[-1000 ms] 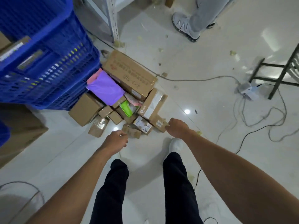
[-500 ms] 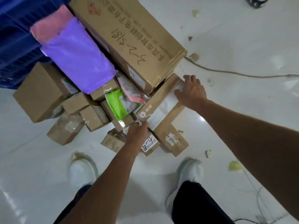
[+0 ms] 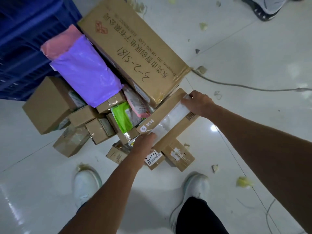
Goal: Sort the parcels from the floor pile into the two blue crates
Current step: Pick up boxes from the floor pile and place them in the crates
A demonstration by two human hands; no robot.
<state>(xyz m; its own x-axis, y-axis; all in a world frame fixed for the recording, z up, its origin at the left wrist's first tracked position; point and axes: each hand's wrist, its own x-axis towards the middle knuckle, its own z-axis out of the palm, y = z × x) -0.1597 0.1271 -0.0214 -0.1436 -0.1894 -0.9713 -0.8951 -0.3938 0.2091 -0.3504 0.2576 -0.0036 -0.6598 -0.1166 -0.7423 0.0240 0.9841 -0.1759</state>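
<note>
A pile of parcels lies on the white floor beside a blue crate (image 3: 25, 39) at the upper left. A long flat cardboard box with a white label (image 3: 170, 122) lies slanted at the pile's near right. My left hand (image 3: 145, 144) grips its near end and my right hand (image 3: 198, 103) grips its far end. A big printed carton (image 3: 135, 53) lies behind it, and a purple mailer bag (image 3: 84, 76) over a pink one (image 3: 59, 43) leans on the crate. A green packet (image 3: 122, 119) and several small brown boxes sit in the middle.
A grey cable (image 3: 236, 85) runs over the floor at the right. Another person's shoe (image 3: 263, 7) is at the top right. My white shoes (image 3: 86, 183) stand just before the pile. Scraps of paper lie scattered on the tiles.
I have bent down close to the pile. Both hands moved from in front of the small boxes onto the two ends of the long flat box.
</note>
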